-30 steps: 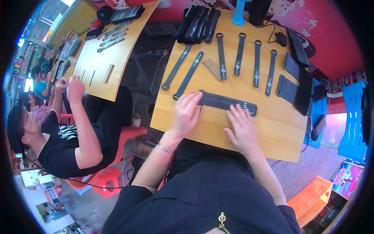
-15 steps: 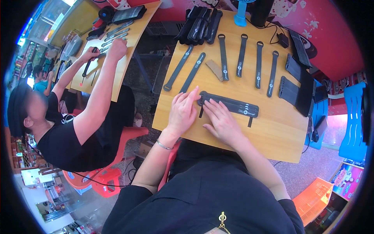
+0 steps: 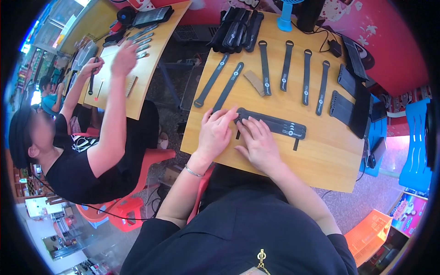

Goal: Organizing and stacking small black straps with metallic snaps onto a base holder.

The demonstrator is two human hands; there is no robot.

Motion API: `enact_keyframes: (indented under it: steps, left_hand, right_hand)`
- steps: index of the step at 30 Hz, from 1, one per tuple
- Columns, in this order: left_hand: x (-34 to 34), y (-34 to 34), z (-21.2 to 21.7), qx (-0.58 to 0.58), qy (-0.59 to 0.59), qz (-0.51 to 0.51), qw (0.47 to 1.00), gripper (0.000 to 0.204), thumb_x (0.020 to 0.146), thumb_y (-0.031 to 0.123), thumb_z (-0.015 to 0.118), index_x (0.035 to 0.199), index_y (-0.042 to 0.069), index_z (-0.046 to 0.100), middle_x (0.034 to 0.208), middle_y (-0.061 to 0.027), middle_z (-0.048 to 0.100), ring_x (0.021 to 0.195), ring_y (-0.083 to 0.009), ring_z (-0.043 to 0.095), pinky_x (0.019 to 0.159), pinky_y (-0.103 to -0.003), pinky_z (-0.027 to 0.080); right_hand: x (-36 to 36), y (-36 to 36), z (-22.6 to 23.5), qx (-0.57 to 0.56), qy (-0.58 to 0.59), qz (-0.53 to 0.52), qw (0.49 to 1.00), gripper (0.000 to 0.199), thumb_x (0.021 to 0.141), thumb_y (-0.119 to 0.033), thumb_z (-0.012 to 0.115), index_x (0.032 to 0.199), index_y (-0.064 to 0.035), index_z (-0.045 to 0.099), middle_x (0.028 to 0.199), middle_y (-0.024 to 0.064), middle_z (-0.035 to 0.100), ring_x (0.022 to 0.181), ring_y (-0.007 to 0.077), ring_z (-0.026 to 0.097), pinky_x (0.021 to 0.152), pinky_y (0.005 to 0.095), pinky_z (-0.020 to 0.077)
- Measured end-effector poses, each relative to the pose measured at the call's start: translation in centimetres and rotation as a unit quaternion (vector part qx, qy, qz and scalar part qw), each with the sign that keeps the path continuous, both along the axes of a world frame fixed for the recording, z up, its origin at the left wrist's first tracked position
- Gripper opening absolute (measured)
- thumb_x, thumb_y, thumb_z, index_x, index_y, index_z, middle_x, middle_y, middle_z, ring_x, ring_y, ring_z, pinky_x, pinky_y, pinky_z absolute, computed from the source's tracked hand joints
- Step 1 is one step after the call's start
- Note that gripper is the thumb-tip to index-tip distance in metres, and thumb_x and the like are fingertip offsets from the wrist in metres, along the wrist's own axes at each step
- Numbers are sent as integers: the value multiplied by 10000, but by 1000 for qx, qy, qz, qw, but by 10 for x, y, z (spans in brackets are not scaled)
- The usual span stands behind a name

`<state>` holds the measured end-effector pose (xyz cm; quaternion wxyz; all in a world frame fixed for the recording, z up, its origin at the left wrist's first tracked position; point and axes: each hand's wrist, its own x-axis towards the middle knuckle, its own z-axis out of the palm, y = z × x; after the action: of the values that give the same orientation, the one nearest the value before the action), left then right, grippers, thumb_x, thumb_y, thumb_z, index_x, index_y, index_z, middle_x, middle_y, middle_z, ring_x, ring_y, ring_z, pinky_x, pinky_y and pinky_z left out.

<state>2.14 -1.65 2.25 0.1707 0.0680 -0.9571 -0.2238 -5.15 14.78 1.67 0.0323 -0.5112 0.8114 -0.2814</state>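
Dark strap bundle: a flat, dark grey bundle of straps [image 3: 280, 127] with pale printing at its right end lies crosswise near the front of the wooden tabletop [image 3: 327, 169], under the right hand
Thin strips: two short, narrow dark strips [image 3: 296, 144] poke out below the bundle, one near each end
Left hand: the left hand [image 3: 214, 134] is at the bundle's left end, fingers extended close together; whether its grip is pinching anything, I cannot tell
Right hand: the right hand [image 3: 260, 143] rests palm down over the bundle's left part, fingers spread, grip loose and unclosed
Slanted straps: two loose straps [image 3: 212, 80] lie at an angle beyond the left hand
Upright row: four looped-end straps [image 3: 286, 66] lie side by side beyond the bundle
Cardboard: a small brown cardboard piece [image 3: 254, 83] lies between the slanted straps and the row
Strap heap: a pile of black straps [image 3: 236, 30] covers the far left corner
Right edge: black comb-edged pieces [image 3: 341, 107] lie there
Neighbour: a co-worker [image 3: 68, 160] sits left at another tabletop [image 3: 129, 104], holding a dark strap [image 3: 91, 83]
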Motion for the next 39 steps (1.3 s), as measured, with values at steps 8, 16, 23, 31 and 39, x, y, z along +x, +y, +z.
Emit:
enact_keyframes:
  steps: [8, 16, 23, 31, 39]
  left_hand:
    - [5, 11, 10, -73, -26, -5, 997, 440, 822, 62, 558, 1261, 83, 543, 1071, -69, 650, 1120, -247, 539, 1043, -477, 310]
    - [-15, 39, 9, -82, -15, -87, 993, 469, 885, 194, 546, 1315, 19, 483, 1422, -145, 425, 1352, -322, 344, 1116, -491, 226]
    - [-15, 52, -4, -129, -117, -125, 977, 724, 881, 461, 532, 1408, -3, 352, 1516, -201, 230, 1411, -392, 170, 1144, -498, 139]
    - [-16, 54, -2, -146, -118, -137, 973, 733, 863, 575, 503, 1439, 144, 365, 1519, -219, 205, 1409, -426, 142, 1141, -522, 125]
    - [-17, 57, 2, -150, -114, -137, 973, 718, 858, 567, 520, 1430, 155, 382, 1505, -250, 211, 1398, -452, 153, 1135, -532, 135]
  right_hand:
    - [-4, 11, 3, 31, 2, 32, 999, 677, 812, -351, 673, 1350, -12, 442, 1394, 148, 424, 1350, 296, 333, 1128, 465, 234]
    - [1, 42, 12, 76, 33, -28, 996, 703, 859, -436, 601, 1369, 12, 417, 1456, 145, 377, 1391, 244, 293, 1143, 495, 158]
    - [-8, 83, 18, 148, 90, -76, 982, 754, 863, -537, 537, 1376, 2, 415, 1447, 129, 401, 1373, 223, 332, 1134, 550, 106]
    - [-17, 126, 22, 216, 51, -142, 965, 770, 836, -486, 600, 1430, -65, 352, 1502, 60, 336, 1398, 171, 286, 1145, 554, 58]
    - [-15, 130, 14, 162, 82, -164, 970, 743, 791, -409, 671, 1400, -74, 410, 1481, 50, 371, 1410, 251, 251, 1147, 549, 74]
